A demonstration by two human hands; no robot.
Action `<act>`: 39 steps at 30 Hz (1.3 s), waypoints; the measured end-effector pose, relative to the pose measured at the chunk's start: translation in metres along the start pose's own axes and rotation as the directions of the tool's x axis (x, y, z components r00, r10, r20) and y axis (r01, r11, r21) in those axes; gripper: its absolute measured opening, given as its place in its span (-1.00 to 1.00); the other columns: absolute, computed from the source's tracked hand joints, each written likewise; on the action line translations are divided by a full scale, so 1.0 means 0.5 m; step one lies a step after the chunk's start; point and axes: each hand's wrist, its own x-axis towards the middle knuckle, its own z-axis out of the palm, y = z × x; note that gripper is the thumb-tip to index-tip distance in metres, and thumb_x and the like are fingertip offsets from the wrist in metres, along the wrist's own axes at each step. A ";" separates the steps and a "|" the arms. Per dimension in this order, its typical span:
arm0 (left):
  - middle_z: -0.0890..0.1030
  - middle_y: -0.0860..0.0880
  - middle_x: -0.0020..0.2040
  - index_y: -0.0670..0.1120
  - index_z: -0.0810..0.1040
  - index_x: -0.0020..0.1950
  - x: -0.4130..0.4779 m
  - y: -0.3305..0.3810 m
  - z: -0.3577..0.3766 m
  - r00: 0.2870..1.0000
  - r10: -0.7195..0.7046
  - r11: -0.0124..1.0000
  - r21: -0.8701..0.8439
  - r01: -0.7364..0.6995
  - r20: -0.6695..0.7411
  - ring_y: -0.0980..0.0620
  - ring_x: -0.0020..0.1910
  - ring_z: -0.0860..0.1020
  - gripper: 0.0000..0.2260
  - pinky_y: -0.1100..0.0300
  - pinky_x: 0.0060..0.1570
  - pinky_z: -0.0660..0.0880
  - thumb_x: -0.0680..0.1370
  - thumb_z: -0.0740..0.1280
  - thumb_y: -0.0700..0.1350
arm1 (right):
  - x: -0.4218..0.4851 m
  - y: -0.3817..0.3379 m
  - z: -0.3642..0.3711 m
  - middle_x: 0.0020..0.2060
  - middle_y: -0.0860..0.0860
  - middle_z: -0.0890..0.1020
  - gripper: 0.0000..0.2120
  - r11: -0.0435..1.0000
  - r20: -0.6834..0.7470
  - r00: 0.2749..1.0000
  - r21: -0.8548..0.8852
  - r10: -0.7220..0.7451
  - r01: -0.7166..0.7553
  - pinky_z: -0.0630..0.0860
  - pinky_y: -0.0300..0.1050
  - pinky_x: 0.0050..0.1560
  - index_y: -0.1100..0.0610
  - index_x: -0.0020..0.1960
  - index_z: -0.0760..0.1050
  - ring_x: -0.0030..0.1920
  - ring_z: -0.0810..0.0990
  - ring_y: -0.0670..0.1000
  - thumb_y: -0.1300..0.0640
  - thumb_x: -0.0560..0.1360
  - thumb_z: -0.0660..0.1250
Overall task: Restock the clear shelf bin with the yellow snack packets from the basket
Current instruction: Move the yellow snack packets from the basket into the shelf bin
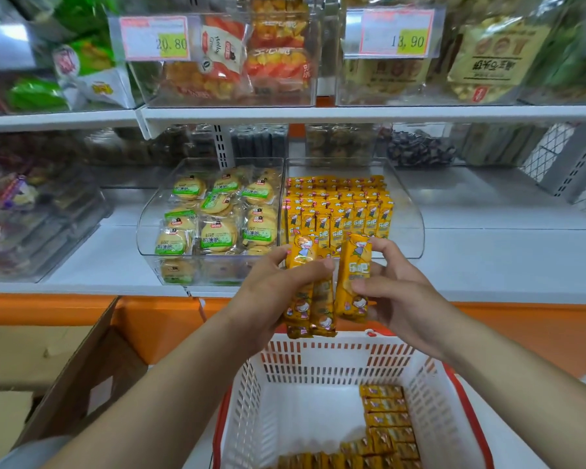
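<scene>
Just below the frame's centre, both forearms reach up from the lower corners. The left hand point(271, 292) grips a pair of long yellow foil snack packets point(310, 299) upright; the right hand point(391, 286) pinches one more yellow packet point(354, 277) beside them. Behind stands the clear plastic shelf bin point(408, 214), packed with upright packets; more lie in the white slatted basket point(318, 367) at the bottom.

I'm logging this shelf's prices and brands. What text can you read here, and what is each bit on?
"20.80": left price tag, upper shelf.
"13.90": right price tag, upper shelf.
"乐吧": yellow snack packet in the right hand, and those in the clear shelf bin.
"Holly": red-and-white packet beside the left tag; the rest is blurred.
Tag fine print, green biscuit labels, beige bag: too blurred.
</scene>
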 end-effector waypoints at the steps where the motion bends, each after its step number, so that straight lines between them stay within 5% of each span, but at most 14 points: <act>1: 0.71 -0.11 0.15 -0.02 0.45 0.45 -0.002 0.003 -0.001 1.000 0.004 1.000 0.013 -0.005 0.001 -0.17 0.03 0.72 -0.19 -0.14 0.00 0.66 0.25 0.67 0.03 | 0.002 0.002 0.001 0.09 0.24 0.62 -0.29 1.000 -0.014 1.000 -0.007 -0.003 0.003 0.60 -0.07 -0.29 0.10 0.36 0.30 -0.13 0.67 0.12 0.31 0.29 0.52; 4: 0.71 -0.09 0.15 0.03 0.50 0.39 -0.002 0.008 -0.011 0.999 0.040 0.998 0.057 -0.039 -0.005 -0.17 0.05 0.72 -0.18 -0.23 0.10 0.62 0.17 0.66 0.11 | 0.007 0.002 -0.005 0.12 0.20 0.64 -0.28 0.995 -0.060 0.997 -0.096 -0.043 0.037 0.60 -0.07 -0.28 -0.10 0.33 0.33 -0.12 0.70 0.15 0.31 0.31 0.53; 6: 0.75 0.04 0.01 0.18 0.61 0.21 0.002 0.010 -0.026 0.996 0.084 0.993 0.088 -0.084 -0.005 -0.07 -0.02 0.74 -0.44 -0.15 0.06 0.66 0.25 0.67 0.06 | 0.014 -0.008 -0.017 0.07 0.16 0.66 -0.33 0.966 -0.077 0.992 -0.249 -0.096 0.075 0.63 -0.01 -0.18 -0.22 0.26 0.42 -0.09 0.71 0.17 0.36 0.37 0.53; 8: 0.74 0.17 -0.13 0.28 0.63 0.02 0.005 0.014 -0.040 0.993 0.113 0.989 0.102 -0.109 -0.029 0.06 -0.11 0.74 -0.65 -0.07 -0.01 0.68 0.32 0.65 0.03 | 0.028 -0.024 -0.033 -0.02 0.16 0.68 -0.42 0.910 -0.086 0.984 -0.399 -0.158 0.111 0.62 0.08 -0.03 -0.20 0.21 0.48 -0.10 0.70 0.16 0.34 0.39 0.52; 11: 0.69 0.30 -0.23 0.37 0.60 -0.13 0.008 0.025 -0.056 0.988 0.144 0.980 0.144 -0.136 -0.049 0.20 -0.20 0.71 -0.74 0.02 -0.08 0.66 0.38 0.61 0.06 | 0.072 -0.050 -0.062 -0.27 0.15 0.53 -0.49 0.800 -0.128 0.956 -0.583 -0.266 0.144 0.51 0.00 -0.10 -0.13 0.16 0.47 -0.29 0.53 0.02 0.31 0.38 0.54; 15: 0.75 0.11 -0.10 0.14 0.58 0.05 0.018 0.036 -0.066 0.988 0.129 0.978 0.178 -0.112 -0.082 0.03 -0.11 0.74 -0.63 -0.15 0.07 0.65 0.34 0.63 0.08 | 0.161 -0.071 -0.106 -0.06 0.12 0.61 -0.52 0.704 -0.200 0.912 -0.700 -0.359 0.124 0.54 -0.03 -0.15 -0.16 0.07 0.44 -0.25 0.58 0.07 0.31 0.38 0.53; 19: 0.75 0.02 -0.04 0.09 0.61 0.12 0.023 0.034 -0.077 0.991 0.109 0.977 0.193 -0.092 -0.080 -0.04 -0.05 0.74 -0.58 -0.19 0.09 0.63 0.32 0.61 0.11 | 0.254 -0.059 -0.150 -0.09 -0.06 0.56 -0.52 0.560 -0.223 0.902 -0.828 -0.370 0.025 0.54 -0.05 -0.26 -0.11 0.07 0.42 -0.24 0.60 0.08 0.31 0.37 0.55; 23: 0.76 0.02 -0.04 0.09 0.62 0.10 0.031 0.027 -0.086 0.992 0.088 0.978 0.197 -0.068 -0.090 -0.05 -0.05 0.74 -0.45 -0.18 0.11 0.63 0.18 0.65 0.19 | 0.321 -0.029 -0.173 -0.12 0.00 0.57 -0.53 0.441 -0.224 0.890 -0.897 -0.398 -0.029 0.52 -0.18 -0.33 0.00 0.03 0.45 -0.34 0.54 -0.02 0.34 0.30 0.59; 29: 0.76 0.03 -0.06 0.12 0.61 0.09 0.046 0.021 -0.091 0.991 0.081 0.980 0.189 -0.061 -0.104 -0.03 -0.07 0.74 -0.39 -0.15 0.08 0.64 0.09 0.59 0.22 | 0.376 0.010 -0.173 -0.11 0.12 0.58 -0.54 0.311 -0.225 0.909 -0.944 -0.350 -0.114 0.48 0.02 -0.21 0.01 -0.01 0.41 -0.22 0.51 0.15 0.32 0.31 0.59; 34: 0.75 0.06 -0.09 0.12 0.60 0.06 0.062 0.014 -0.095 0.989 0.075 0.980 0.193 -0.050 -0.128 -0.01 -0.10 0.74 -0.62 -0.12 0.05 0.66 0.32 0.62 0.10 | 0.397 0.014 -0.173 -0.06 0.10 0.52 -0.54 0.247 -0.223 0.924 -0.958 -0.310 -0.148 0.34 -0.13 -0.14 -0.02 0.03 0.41 -0.12 0.50 0.12 0.30 0.33 0.59; 37: 0.75 0.04 -0.05 0.10 0.60 0.10 0.067 0.012 -0.092 0.988 0.074 0.980 0.195 -0.047 -0.137 -0.06 -0.06 0.74 -0.56 -0.16 0.07 0.64 0.30 0.64 0.11 | 0.395 0.013 -0.171 -0.29 0.00 0.53 -0.55 0.285 -0.211 0.928 -0.951 -0.308 -0.121 0.48 -0.09 -0.17 0.06 0.13 0.52 -0.20 0.53 0.10 0.33 0.34 0.57; 39: 0.75 0.03 -0.04 0.08 0.60 0.14 0.068 0.012 -0.090 0.988 0.068 0.981 0.190 -0.041 -0.137 -0.07 -0.04 0.74 -0.50 -0.18 0.08 0.64 0.27 0.64 0.13 | 0.388 0.011 -0.172 -0.25 -0.01 0.61 -0.49 0.301 -0.207 0.932 -0.947 -0.297 -0.115 0.52 -0.10 -0.10 0.08 0.23 0.50 -0.15 0.59 0.10 0.33 0.35 0.55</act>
